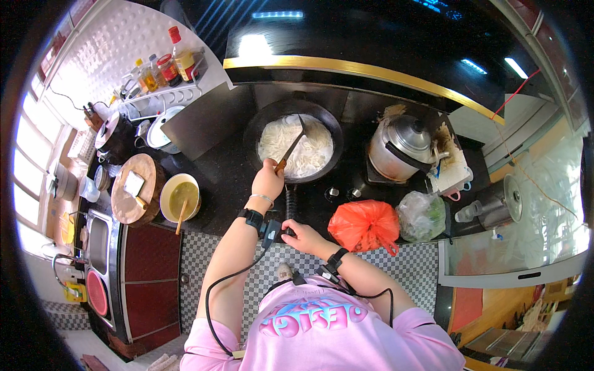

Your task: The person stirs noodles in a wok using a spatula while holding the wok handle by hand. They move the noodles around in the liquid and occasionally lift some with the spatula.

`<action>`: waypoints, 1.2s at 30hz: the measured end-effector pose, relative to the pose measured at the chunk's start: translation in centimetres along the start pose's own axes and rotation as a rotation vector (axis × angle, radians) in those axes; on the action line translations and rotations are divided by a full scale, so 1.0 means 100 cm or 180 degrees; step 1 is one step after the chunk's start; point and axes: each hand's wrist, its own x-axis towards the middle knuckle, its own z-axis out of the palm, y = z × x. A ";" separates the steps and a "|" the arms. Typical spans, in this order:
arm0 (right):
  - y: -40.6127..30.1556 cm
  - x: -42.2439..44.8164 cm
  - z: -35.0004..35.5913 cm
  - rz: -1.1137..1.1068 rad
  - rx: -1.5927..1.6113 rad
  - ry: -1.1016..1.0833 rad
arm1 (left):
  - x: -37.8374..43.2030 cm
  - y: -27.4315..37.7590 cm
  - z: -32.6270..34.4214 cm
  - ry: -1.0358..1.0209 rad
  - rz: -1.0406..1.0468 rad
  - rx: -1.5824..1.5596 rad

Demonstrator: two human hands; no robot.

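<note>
A black wok stands on the stove, filled with pale noodles in whitish, foamy liquid. My left hand grips the wooden handle of a wok spatula, whose dark metal end reaches into the noodles. The wok's black ribbed handle points toward my body. My right hand holds the near end of that handle, its fingers curled around the tip.
A lidded metal pot stands on the right burner. Before it sit a red plastic bag and a clear bag of greens. Leftward are a bowl of greenish liquid, a round chopping board with a cleaver, and a sink.
</note>
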 end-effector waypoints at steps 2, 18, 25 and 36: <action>0.000 0.000 0.000 -0.0029 -0.0021 0.0012 | 0.003 -0.004 0.005 0.0136 0.0010 -0.0103; -0.008 0.012 0.008 0.0032 -0.0093 -0.0234 | -0.026 0.009 -0.029 -0.0128 0.0301 0.0151; -0.007 0.011 0.009 0.0087 -0.0001 -0.0199 | -0.019 0.004 -0.016 -0.0009 0.0366 0.0540; -0.005 0.011 0.011 -0.0007 0.0081 -0.0186 | 0.008 -0.027 -0.021 0.0322 0.0023 0.0696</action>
